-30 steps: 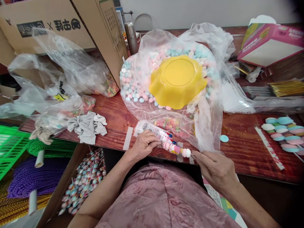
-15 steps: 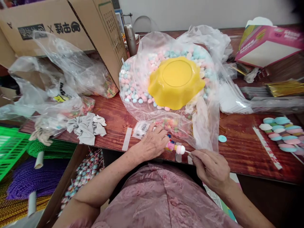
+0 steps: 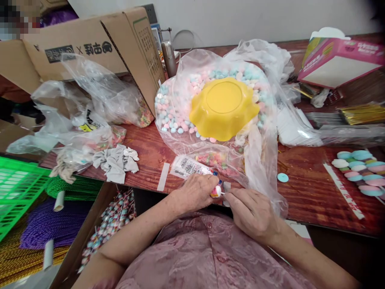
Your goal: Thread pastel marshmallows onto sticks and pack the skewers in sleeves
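Observation:
A small marshmallow skewer [image 3: 216,192] with a white and pink tip lies at the table's front edge, mostly covered by my left hand [image 3: 195,193]. The closed fingers of that hand curl over a clear printed plastic bag [image 3: 190,166], which extends behind them. Whether the skewer is inside the bag is hidden. My right hand [image 3: 252,210] pinches the skewer's thin white stick, close to my left fingertips. A yellow scalloped bowl [image 3: 225,106] sits upside down on a clear bag of pink, blue and white marshmallows [image 3: 173,120], beyond both hands.
At right are stacked marshmallow skewers [image 3: 361,170], a loose blue disc [image 3: 282,177] and clear packaging sleeves [image 3: 300,124]. A cardboard box [image 3: 90,48], plastic bags and a crumpled grey cloth [image 3: 117,162] occupy the left. Below stands a box of finished skewers [image 3: 110,224].
My right hand has moved left toward my left hand, pushing the skewer along, so less of it shows. More of the printed bag is visible. The camera view has shifted slightly.

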`<state>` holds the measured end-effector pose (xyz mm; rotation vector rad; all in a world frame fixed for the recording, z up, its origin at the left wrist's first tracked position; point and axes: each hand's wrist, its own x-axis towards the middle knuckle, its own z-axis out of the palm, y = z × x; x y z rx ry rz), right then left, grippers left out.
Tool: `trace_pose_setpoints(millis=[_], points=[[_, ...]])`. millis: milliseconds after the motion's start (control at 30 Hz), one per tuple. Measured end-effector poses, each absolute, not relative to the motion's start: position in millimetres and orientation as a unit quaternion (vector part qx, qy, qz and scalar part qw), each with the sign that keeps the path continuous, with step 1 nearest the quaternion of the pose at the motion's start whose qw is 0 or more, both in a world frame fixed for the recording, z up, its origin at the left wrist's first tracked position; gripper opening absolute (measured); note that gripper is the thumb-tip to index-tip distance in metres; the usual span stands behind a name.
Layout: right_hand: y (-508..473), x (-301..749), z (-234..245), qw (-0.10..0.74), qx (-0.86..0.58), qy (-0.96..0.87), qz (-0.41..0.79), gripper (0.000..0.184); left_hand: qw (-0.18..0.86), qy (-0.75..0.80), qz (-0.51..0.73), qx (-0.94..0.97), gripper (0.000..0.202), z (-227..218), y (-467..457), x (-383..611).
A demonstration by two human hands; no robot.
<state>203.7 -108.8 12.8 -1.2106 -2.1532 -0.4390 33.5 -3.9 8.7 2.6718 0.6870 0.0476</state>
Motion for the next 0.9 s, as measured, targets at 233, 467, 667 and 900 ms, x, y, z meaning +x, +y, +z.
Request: trace_pose_setpoints(millis=[233, 467, 667, 900], points=[[-106.7, 200.1, 12.1, 0.306, -0.485, -0.814, -0.089, 0.024, 0.143, 0.325, 0.055, 0.933, 0.011, 6.8, -0.5, 17.7], [-109.3, 197.2, 9.3, 0.298, -0.496, -0.809, -0.106, 0.024, 0.094, 0.298, 0.066, 0.948, 0.006, 9.2, -2.7, 16.2], [-100.7, 191.6, 7.9, 0.336, -0.496, -0.794, -0.101, 0.023, 0.121, 0.290, 0.065, 0.947, 0.004, -1.9, -6.9, 20.3], [-86.9, 213.5, 13.9, 0.338, -0.429, -0.829, -0.120, 0.025, 0.178, 0.285, 0.005, 0.942, 0.007, 2.8, -1.6, 8.9]])
